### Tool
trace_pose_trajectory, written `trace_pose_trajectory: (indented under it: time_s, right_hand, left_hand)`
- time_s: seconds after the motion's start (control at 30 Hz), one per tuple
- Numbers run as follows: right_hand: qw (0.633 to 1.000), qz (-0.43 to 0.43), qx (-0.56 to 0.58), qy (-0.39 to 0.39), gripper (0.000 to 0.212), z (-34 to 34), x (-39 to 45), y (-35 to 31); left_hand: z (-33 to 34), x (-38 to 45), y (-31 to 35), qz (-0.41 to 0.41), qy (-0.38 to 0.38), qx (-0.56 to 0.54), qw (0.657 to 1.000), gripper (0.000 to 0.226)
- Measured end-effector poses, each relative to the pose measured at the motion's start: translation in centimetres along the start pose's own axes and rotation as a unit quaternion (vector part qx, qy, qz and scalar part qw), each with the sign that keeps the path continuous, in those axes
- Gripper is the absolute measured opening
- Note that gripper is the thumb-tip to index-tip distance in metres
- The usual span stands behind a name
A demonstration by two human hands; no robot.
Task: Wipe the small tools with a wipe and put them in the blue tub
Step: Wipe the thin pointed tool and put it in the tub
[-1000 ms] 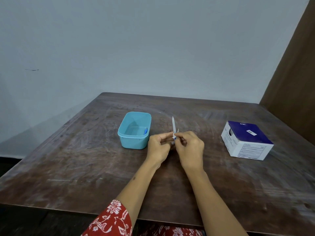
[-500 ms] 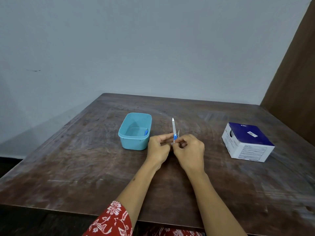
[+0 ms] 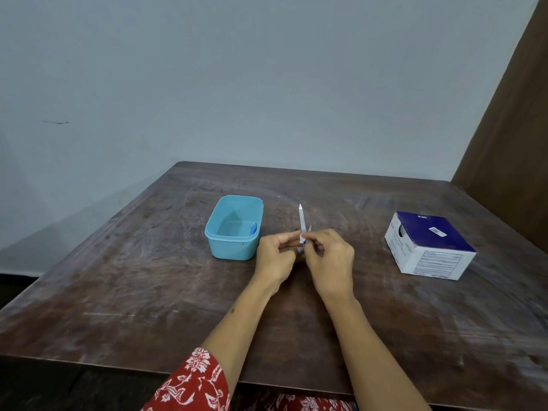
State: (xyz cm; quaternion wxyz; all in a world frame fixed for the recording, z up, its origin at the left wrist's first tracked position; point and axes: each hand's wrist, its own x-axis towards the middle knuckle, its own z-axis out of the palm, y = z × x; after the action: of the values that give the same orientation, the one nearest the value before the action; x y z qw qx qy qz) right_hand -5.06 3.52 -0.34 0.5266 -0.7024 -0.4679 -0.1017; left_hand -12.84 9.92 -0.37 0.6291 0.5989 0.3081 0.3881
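Observation:
A small tool (image 3: pixel 302 223) with a thin white blade pointing up and a blue base sits between my two hands over the middle of the table. My left hand (image 3: pixel 277 256) pinches its lower end from the left. From the right, my right hand (image 3: pixel 330 261) closes its fingertips on the same end; a wipe in those fingers cannot be made out. The blue tub (image 3: pixel 234 228) stands just left of my left hand, open, with a small blue item (image 3: pixel 254 229) against its right inner wall.
A white and dark-blue cardboard box (image 3: pixel 430 247) stands at the right of the brown wooden table (image 3: pixel 148 277). A pale wall runs behind the table, and a brown panel rises at the far right.
Both hands stay together on the tool with only slight finger shifts. The blue base of the tool is a little more covered by my fingers than half a second ago.

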Motion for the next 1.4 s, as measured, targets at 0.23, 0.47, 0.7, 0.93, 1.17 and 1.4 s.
trace_pose_trajectory:
  time_s: [0.23, 0.47, 0.7, 0.93, 1.17, 1.4]
  right_hand:
    - [1.000, 0.018, -0.009, 0.007, 0.012, 0.03, -0.02, 0.07]
    - [0.999, 0.035, -0.017, -0.009, 0.008, 0.17, -0.09, 0.08]
    - [1.000, 0.014, -0.010, -0.004, 0.013, 0.05, -0.14, -0.05]
    - [1.000, 0.011, 0.004, 0.004, 0.016, -0.05, -0.07, -0.21]
    - [0.999, 0.036, -0.024, -0.009, 0.007, 0.01, -0.12, -0.11]
    - [0.999, 0.033, -0.024, -0.018, 0.006, 0.14, -0.11, 0.06]
  left_hand:
    - [0.01, 0.12, -0.14, 0.002, -0.001, 0.009, 1.000, 0.040]
    - [-0.05, 0.30, -0.28, 0.009, 0.014, 0.014, 1.000, 0.042]
    - [-0.07, 0.35, -0.48, 0.011, 0.008, 0.012, 1.000, 0.041]
    - [0.09, 0.04, -0.25, 0.014, -0.003, 0.002, 1.000, 0.038]
    - [0.03, 0.17, -0.24, 0.017, 0.012, 0.000, 1.000, 0.041]
    - [0.10, 0.00, 0.03, 0.016, 0.019, -0.012, 1.000, 0.036]
